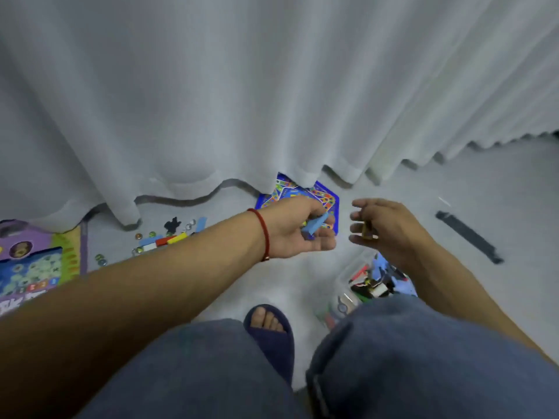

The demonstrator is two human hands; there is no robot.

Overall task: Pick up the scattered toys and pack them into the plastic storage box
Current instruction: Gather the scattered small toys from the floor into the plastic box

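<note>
My left hand [298, 232], with a red cord on its wrist, holds light blue and dark blue toy blocks [314, 226] in its cupped palm. Just to the right, my right hand [384, 228] grips a small yellow block [367, 231] between fingers and thumb. The clear plastic storage box [348, 285] sits on the floor below my right hand, partly hidden by my forearm and knee, with mixed toys inside. Scattered blocks [165, 239] in red, yellow, white and blue lie on the floor at left with several marbles [101, 260] and a black piece [172, 224].
A blue game board [323, 193] lies half under the white curtain [272, 101] behind my hands. A purple and blue toy box [33, 261] sits at far left. A dark strip [467, 235] lies on the floor at right. My slippered foot [270, 331] and knees fill the bottom.
</note>
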